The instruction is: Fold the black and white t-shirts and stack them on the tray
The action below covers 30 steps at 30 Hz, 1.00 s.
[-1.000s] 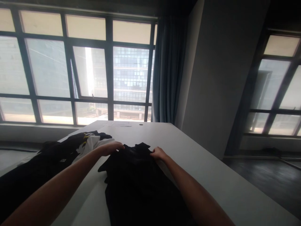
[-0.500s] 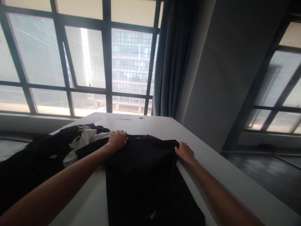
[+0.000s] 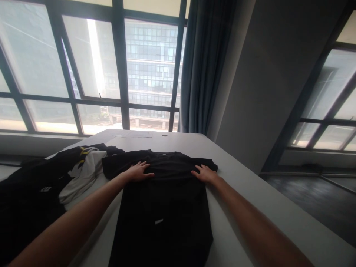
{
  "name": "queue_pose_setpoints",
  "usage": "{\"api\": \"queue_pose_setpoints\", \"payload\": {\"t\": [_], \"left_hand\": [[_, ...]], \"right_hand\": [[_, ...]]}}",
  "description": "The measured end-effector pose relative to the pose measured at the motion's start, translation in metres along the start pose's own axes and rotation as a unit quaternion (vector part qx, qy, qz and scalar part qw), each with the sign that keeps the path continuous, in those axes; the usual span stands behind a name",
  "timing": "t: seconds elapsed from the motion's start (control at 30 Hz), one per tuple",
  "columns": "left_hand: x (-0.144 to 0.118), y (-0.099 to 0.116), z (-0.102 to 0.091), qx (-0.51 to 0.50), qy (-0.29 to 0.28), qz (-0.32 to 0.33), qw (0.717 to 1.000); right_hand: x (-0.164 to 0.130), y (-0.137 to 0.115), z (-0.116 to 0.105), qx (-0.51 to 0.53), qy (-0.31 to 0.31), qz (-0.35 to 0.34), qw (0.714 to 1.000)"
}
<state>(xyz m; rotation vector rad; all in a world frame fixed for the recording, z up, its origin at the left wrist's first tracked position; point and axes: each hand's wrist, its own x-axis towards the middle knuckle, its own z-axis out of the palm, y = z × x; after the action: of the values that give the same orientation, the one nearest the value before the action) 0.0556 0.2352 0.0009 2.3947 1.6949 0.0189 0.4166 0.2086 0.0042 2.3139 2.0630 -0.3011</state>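
A black T-shirt (image 3: 164, 207) lies spread flat on the white table (image 3: 250, 207), collar toward the window and sleeves out to both sides. My left hand (image 3: 139, 171) rests flat on its left shoulder area, fingers spread. My right hand (image 3: 204, 173) presses flat on the right shoulder near the sleeve. Neither hand grips the cloth.
A heap of black and white clothes (image 3: 55, 178) lies on the table's left side. Papers (image 3: 133, 135) and a small round hole (image 3: 165, 135) sit at the far end by the big window. A blue curtain (image 3: 205, 66) and a grey wall stand to the right.
The bunched black shirt has been pulled open and laid flat. Both hands moved apart to its shoulders, then went from gripping the cloth to lying flat on it.
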Motion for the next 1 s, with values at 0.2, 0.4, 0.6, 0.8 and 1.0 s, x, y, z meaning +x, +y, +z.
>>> {"api": "queue_pose_setpoints", "payload": {"t": [0.2,0.4,0.6,0.8,1.0], "left_hand": [[0.026,-0.040,0.003,-0.007,0.089,0.020,0.996],[-0.009,-0.033,-0.012,0.087,0.162,0.020,0.983],[-0.059,0.001,-0.013,0.048,0.023,-0.045,0.998],[-0.064,-0.003,-0.016,0.020,-0.088,-0.121,0.989],[-0.010,-0.027,-0.001,-0.026,0.003,-0.049,0.998]], "right_hand": [[0.025,0.006,0.005,-0.006,0.128,-0.040,0.991],[-0.024,-0.034,-0.004,-0.067,0.192,-0.195,0.960],[-0.079,-0.064,0.005,0.006,0.039,-0.213,0.976],[-0.075,-0.041,-0.005,0.026,-0.063,-0.163,0.984],[-0.024,-0.012,-0.004,0.029,-0.080,-0.124,0.989]]}}
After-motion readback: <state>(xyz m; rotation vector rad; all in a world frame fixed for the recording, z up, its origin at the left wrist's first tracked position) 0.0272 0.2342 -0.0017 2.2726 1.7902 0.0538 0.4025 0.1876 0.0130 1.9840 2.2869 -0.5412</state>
